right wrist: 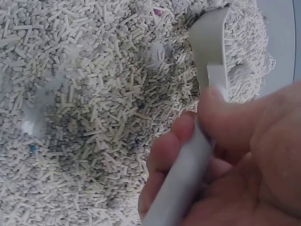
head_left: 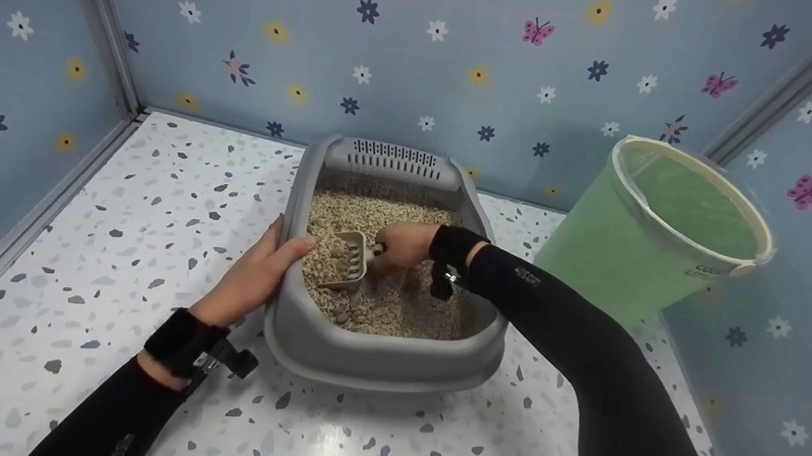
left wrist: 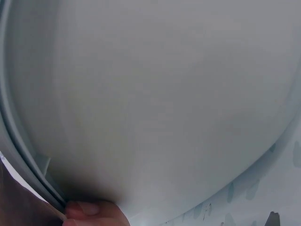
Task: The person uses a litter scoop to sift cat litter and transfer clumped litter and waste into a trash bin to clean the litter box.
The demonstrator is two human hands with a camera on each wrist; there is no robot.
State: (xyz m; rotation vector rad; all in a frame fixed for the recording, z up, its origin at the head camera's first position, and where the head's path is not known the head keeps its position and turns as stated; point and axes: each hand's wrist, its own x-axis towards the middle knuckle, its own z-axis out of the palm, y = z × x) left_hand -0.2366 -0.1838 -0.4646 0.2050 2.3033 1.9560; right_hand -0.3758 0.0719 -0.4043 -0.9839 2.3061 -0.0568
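Observation:
A grey litter box (head_left: 384,359) stands on the speckled floor, holding pale, pellet-like litter (head_left: 386,211). My left hand (head_left: 251,275) grips its left rim, thumb over the top and fingers along the outer side. In the left wrist view, fingertips (left wrist: 89,208) show under the rim against the box's outer wall. Inside the box, my right hand (head_left: 405,245) holds a slotted litter scoop (head_left: 358,276) by its handle. The right wrist view shows fingers and thumb wrapped round that handle (right wrist: 181,183). The scoop's head lies in the litter near the box's left wall, with litter in it.
A green bucket (head_left: 588,246) with a cream rim and a clear liner stands tilted in the head view, right of the box. Behind the box rises a blue wall (head_left: 416,59) with flowers and butterflies. More wall panels close off both sides.

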